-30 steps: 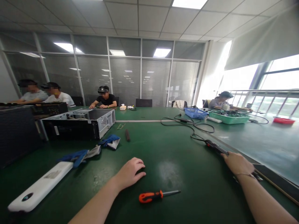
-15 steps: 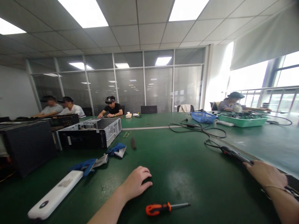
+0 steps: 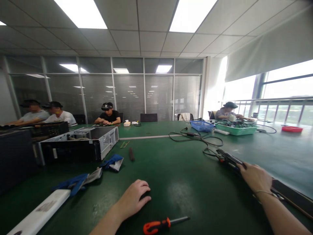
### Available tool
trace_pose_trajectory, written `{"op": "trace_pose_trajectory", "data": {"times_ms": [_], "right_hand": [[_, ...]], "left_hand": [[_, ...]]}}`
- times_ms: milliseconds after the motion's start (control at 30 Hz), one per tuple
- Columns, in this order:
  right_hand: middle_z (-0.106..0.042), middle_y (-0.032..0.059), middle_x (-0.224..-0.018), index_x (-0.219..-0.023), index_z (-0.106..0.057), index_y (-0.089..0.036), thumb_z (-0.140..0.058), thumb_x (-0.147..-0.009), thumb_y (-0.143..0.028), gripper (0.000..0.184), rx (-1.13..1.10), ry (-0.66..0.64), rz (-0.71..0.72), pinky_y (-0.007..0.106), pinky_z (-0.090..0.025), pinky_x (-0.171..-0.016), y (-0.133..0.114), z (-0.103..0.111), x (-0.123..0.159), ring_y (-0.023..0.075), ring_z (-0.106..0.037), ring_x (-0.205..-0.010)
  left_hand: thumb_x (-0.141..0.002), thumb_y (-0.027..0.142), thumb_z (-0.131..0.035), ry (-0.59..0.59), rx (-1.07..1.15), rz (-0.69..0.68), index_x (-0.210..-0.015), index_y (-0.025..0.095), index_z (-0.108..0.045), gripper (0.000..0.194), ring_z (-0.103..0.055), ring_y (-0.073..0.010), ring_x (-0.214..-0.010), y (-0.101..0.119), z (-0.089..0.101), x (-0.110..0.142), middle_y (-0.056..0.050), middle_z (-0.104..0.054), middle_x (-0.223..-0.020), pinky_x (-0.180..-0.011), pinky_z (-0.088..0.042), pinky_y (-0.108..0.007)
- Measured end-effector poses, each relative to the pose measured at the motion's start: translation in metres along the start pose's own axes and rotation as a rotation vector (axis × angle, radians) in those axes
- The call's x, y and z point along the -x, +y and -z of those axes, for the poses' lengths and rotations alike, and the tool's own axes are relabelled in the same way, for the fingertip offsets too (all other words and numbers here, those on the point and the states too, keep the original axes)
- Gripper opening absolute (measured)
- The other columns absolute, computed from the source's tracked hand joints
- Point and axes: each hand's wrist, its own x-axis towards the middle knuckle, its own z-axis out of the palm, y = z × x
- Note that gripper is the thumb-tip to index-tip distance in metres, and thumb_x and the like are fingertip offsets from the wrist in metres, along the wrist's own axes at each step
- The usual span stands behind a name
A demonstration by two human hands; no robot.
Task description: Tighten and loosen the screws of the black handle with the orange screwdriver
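My left hand (image 3: 134, 199) rests on the green table (image 3: 166, 173), palm down and holding nothing. Its fingers are loosely bent and the thumb stands apart. Just in front of it, nearer to me, lies a screwdriver (image 3: 156, 226) with an orange and black handle, its shaft pointing right. On the right side, my right hand (image 3: 255, 179) is closed on the near end of a long dark tool (image 3: 231, 156) with a grey edge. Its exact kind is unclear, and my fingertips are hidden behind the hand. Beneath the tool lies another dark item with a red part and a black cable (image 3: 207, 151).
At left are an opened computer case (image 3: 80, 143), blue-grey gloves (image 3: 78, 181) and a long white device (image 3: 41, 212). A dark brown bar (image 3: 131, 154) lies mid-table. Blue (image 3: 202, 126) and green (image 3: 236, 129) baskets stand at far right. Several people sit around the table.
The view swung right, then back left. My right hand stayed on the long dark tool, which now sits slightly shifted and raised off the item beneath. My left hand has not visibly moved.
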Motion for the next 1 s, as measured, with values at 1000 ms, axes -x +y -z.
{"op": "trace_pose_trajectory", "data": {"times_ms": [1000], "right_hand": [[-0.067, 0.0154, -0.085, -0.074, -0.066, -0.017, -0.056, -0.077, -0.036, 0.022, -0.133, -0.316, 0.295, 0.041, -0.048, -0.078, -0.04, -0.019, 0.026, 0.0325, -0.065, -0.087]], "left_hand": [[-0.087, 0.033, -0.06, 0.006, -0.023, 0.014, -0.11, 0.025, -0.066, 0.025, -0.055, -0.0221, -0.108, -0.001, -0.002, 0.001, -0.004, -0.061, -0.115, -0.096, -0.045, -0.034]]}}
